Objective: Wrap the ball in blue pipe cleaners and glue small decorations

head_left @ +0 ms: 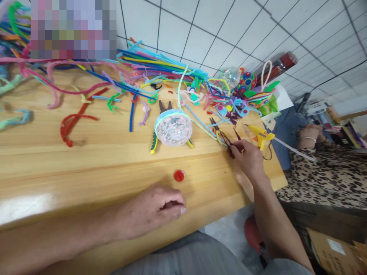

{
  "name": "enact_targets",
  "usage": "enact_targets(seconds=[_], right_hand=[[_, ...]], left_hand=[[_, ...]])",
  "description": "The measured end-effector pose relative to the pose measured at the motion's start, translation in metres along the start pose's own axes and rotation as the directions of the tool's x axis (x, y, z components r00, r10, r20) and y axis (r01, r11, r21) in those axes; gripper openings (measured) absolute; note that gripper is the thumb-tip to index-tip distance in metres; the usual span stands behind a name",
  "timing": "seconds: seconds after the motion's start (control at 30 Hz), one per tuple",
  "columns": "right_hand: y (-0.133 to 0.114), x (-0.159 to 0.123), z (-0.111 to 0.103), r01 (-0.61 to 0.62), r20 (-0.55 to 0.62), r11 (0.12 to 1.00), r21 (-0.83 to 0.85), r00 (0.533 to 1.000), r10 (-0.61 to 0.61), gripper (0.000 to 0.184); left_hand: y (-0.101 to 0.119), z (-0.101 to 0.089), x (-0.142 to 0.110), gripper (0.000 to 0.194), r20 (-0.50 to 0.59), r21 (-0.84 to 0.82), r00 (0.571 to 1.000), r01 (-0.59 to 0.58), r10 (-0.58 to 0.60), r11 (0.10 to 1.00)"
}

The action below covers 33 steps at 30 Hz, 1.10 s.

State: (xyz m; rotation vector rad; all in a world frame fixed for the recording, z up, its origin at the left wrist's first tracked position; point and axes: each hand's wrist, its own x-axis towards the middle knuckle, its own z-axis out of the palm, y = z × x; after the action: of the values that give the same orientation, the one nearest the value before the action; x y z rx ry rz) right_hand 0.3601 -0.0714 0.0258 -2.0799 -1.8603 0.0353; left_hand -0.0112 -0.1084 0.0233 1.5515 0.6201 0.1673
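Note:
My left hand [163,202] rests near the table's front edge, its fingers curled in and nothing showing between them. A small red bottle-cap-like disc [179,175] lies just beyond it. To the right, my right hand [249,159] pinches a dark purple tassel [230,148], right by the yellow handles of a pair of scissors [220,136]. A clear glittery dome [173,130], ringed by blue and green pipe cleaners, sits over green-and-yellow-handled pliers [153,143] in the middle. Past my right hand lies a yellow hot glue gun [260,134] with a glue stick at its back.
Bundles of coloured pipe cleaners [163,65] line the table's back edge. Bent red pieces [67,130] lie at left. A decorated ball [247,81] and a clear ball [231,77] stand at back right. Beside the table's right end sits another person in a leopard-print garment [329,172].

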Motion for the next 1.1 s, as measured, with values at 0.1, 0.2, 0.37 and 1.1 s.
enact_targets(seconds=[0.1,0.2,0.37,1.1], right_hand=[[0.002,0.002,-0.004,-0.044,0.051,0.999,-0.008,0.998,0.044,0.019],[0.007,0.004,-0.006,-0.060,0.103,0.998,-0.022,0.993,0.062,0.020],[0.013,0.004,0.001,-0.012,0.068,1.000,0.020,0.998,0.011,0.035],[0.031,-0.002,-0.008,-0.256,0.061,0.966,-0.041,0.964,0.258,0.027]], left_hand=[[0.001,0.000,-0.001,0.024,-0.005,0.031,1.000,-0.016,0.016,0.999],[0.001,0.001,-0.001,0.024,0.004,0.051,1.000,-0.006,0.006,0.999],[0.000,0.003,-0.002,0.027,0.001,0.059,1.000,-0.026,0.026,0.998],[-0.009,0.004,0.000,0.028,0.017,0.087,0.999,-0.029,0.028,0.996]])
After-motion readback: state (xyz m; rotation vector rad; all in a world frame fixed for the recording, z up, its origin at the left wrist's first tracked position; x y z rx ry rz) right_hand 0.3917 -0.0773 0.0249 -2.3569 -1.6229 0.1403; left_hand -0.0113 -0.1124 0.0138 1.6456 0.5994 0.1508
